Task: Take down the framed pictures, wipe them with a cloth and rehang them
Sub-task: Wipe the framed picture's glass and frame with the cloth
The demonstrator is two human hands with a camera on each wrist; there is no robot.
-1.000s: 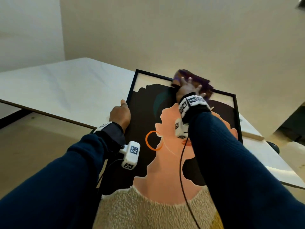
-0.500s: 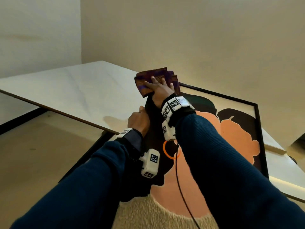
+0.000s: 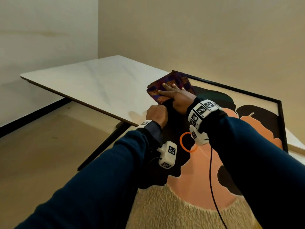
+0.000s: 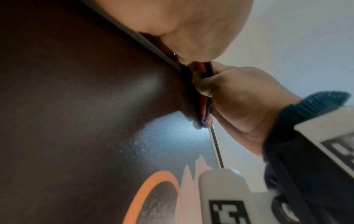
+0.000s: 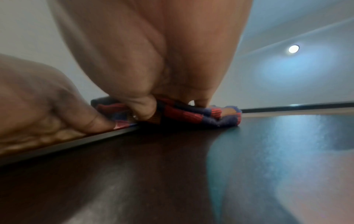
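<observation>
A large black-framed picture [image 3: 231, 90] of an orange profile on black lies flat on the white table [image 3: 99, 83], its near end reaching toward me. A folded purple and orange cloth [image 3: 171, 80] sits on the picture's far left corner. My right hand [image 3: 175, 95] presses it down with flat, spread fingers, and the thumb rests against the cloth's [image 5: 191, 116] near edge. Just below it, my left hand [image 3: 156, 115] grips the frame's left rail in a fist. In the left wrist view the cloth [image 4: 204, 109] is squeezed between palm and glass.
The white table top stretches left of the picture to a rounded corner, with a dark leg [image 3: 105, 146] beneath. Beige walls stand close behind and to the left. Tan floor with a black skirting [image 3: 33, 116] lies at the left.
My right hand has slid the cloth left along the picture's top edge, from the middle to the far left corner. My left hand has kept its grip on the left rail.
</observation>
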